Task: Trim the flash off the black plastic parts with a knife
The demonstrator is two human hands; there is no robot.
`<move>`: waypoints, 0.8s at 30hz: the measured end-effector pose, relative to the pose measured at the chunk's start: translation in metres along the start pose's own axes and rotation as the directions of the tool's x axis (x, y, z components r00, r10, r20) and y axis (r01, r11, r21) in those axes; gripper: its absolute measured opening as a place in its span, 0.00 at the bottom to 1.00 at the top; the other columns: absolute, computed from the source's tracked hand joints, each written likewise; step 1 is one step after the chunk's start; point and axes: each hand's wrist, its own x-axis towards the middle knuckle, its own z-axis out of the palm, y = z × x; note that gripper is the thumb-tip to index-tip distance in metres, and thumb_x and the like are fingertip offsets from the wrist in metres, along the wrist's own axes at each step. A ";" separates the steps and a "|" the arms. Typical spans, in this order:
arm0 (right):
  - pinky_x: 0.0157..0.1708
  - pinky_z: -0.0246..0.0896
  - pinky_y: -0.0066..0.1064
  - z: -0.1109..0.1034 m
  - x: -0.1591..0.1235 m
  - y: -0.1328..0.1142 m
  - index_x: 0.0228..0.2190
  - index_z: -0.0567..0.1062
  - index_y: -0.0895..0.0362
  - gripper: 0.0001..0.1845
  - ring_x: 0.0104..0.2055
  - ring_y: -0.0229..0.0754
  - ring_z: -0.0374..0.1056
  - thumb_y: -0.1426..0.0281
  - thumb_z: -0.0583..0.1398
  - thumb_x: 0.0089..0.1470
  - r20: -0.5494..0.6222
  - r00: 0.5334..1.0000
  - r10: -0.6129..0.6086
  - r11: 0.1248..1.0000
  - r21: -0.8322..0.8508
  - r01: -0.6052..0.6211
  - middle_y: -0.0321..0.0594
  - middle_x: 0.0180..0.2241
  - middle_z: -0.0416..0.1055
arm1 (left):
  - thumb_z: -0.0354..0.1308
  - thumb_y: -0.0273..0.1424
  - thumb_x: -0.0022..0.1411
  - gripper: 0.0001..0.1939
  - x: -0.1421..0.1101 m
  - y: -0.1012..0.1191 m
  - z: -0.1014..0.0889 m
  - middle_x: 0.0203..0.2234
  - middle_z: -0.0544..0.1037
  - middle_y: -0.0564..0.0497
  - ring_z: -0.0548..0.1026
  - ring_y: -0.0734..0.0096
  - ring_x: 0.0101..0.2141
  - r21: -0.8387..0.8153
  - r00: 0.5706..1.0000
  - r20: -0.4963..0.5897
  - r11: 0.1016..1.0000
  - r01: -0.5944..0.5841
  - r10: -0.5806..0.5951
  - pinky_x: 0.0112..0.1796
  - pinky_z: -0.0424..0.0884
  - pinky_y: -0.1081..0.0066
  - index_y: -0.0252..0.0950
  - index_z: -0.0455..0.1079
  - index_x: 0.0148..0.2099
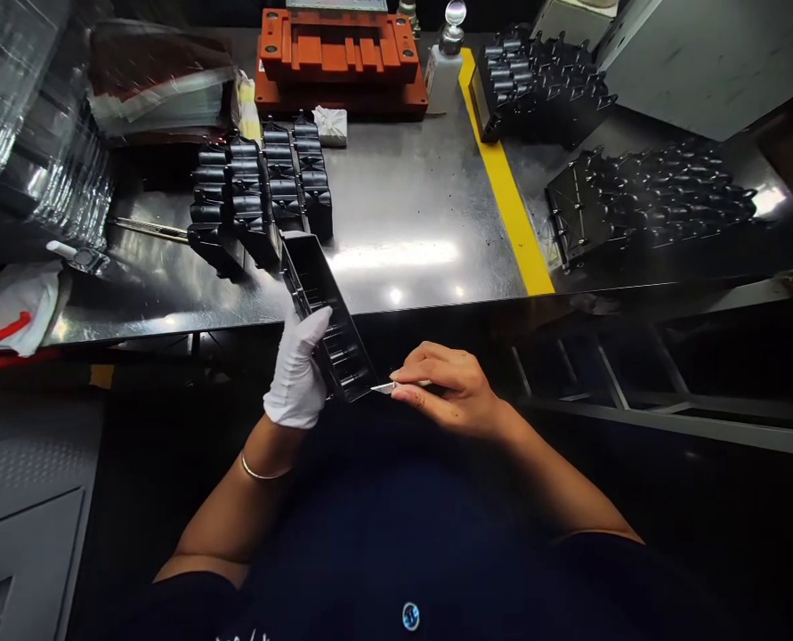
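Note:
My left hand (297, 369), in a white glove, is closed around the side of a long black plastic tray-like part (329, 312). Its hollow, ribbed inside faces me, and it is tilted, the far end over the bench edge. In my bare right hand (448, 387) a small pale blade (384, 387), perhaps a trimming knife, is pinched between thumb and fingers. The tip meets or nearly meets the part's near corner. Most of the knife's handle is hidden by my fingers. Beyond the held part, several similar black parts (279, 169) stand in a row on the bench.
A metal bench (402, 214) runs across, with yellow tape (506, 209) on it. At the back are an orange fixture (339, 67) and a pump bottle (446, 62). More black parts (669, 196) lie stacked right; clear plastic trays (49, 151) stand left. A metal frame (636, 414) sits low right.

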 end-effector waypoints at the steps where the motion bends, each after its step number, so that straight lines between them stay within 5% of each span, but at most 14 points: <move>1: 0.25 0.66 0.24 0.000 -0.001 0.000 0.33 0.80 0.60 0.03 0.27 0.33 0.69 0.73 0.66 0.54 0.016 1.000 0.002 1.000 -0.012 -0.002 0.39 0.26 0.73 | 0.65 0.40 0.54 0.13 0.001 -0.001 0.000 0.30 0.74 0.54 0.73 0.73 0.27 -0.011 1.000 -0.001 1.000 -0.012 0.012 0.30 0.73 0.71 0.37 0.71 0.37; 6: 0.25 0.65 0.24 -0.002 0.005 0.010 0.33 0.80 0.58 0.03 0.27 0.33 0.69 0.71 0.65 0.56 0.032 0.999 -0.003 0.998 -0.066 0.005 0.38 0.25 0.73 | 0.68 0.36 0.52 0.17 -0.005 -0.002 0.001 0.36 0.74 0.55 0.73 0.72 0.36 0.093 0.995 0.069 0.993 -0.073 0.067 0.39 0.71 0.72 0.39 0.71 0.43; 18: 0.23 0.63 0.25 -0.013 0.037 0.034 0.32 0.80 0.57 0.06 0.26 0.33 0.69 0.67 0.65 0.56 -0.101 0.993 -0.061 0.986 -0.158 0.045 0.38 0.27 0.74 | 0.68 0.40 0.51 0.28 -0.022 0.009 -0.001 0.43 0.73 0.50 0.71 0.61 0.44 0.296 0.964 0.239 0.954 0.043 -0.118 0.45 0.70 0.64 0.38 0.66 0.53; 24: 0.33 0.66 0.30 -0.040 0.055 0.057 0.27 0.80 0.56 0.10 0.30 0.37 0.71 0.64 0.64 0.56 -0.283 0.959 0.031 0.955 -0.276 -0.112 0.38 0.27 0.77 | 0.73 0.38 0.41 0.42 -0.031 0.005 -0.012 0.48 0.75 0.46 0.71 0.51 0.49 0.478 0.841 0.422 0.872 0.111 -0.338 0.50 0.68 0.55 0.39 0.65 0.59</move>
